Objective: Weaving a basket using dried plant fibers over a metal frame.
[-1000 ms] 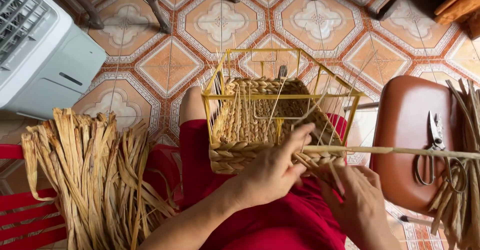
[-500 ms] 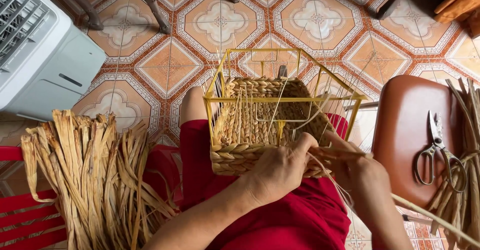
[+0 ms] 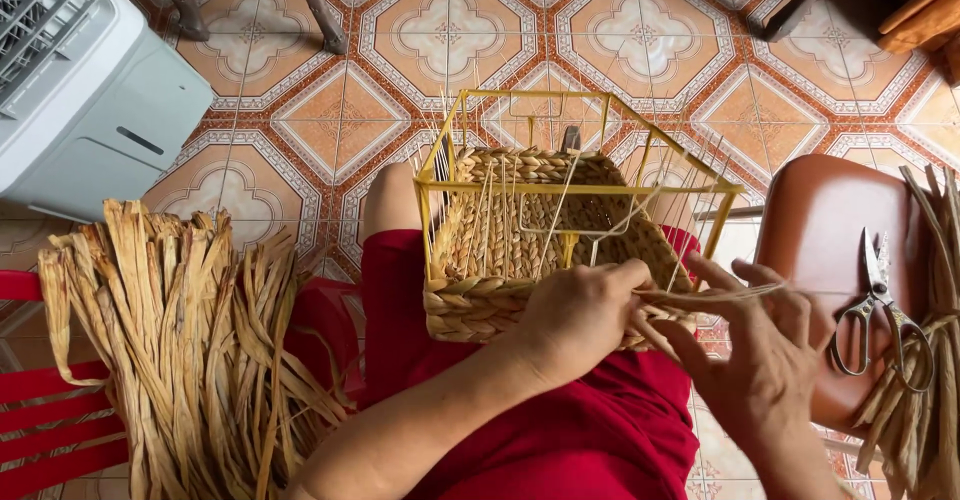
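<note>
Pinching a straw strand [image 3: 720,295] at the basket [image 3: 480,310] rim, both hands close on it.

The left hand [image 3: 580,320] clamps the strand against the woven wall; the right hand [image 3: 760,360], just beside it, has come back in from its wider pull a second ago, so the strand now runs short and taut. Beyond the right hand, scissors [image 3: 880,310] lie on a brown stool [image 3: 830,200]; a straw bundle [image 3: 170,330] lies left of the grip.

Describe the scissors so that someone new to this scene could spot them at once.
Look at the brown stool seat at the person's right, beside the yellow wire frame. The scissors lie on it, by a bundle of dried strands. They are the only metal tool, with looped handles.
</note>
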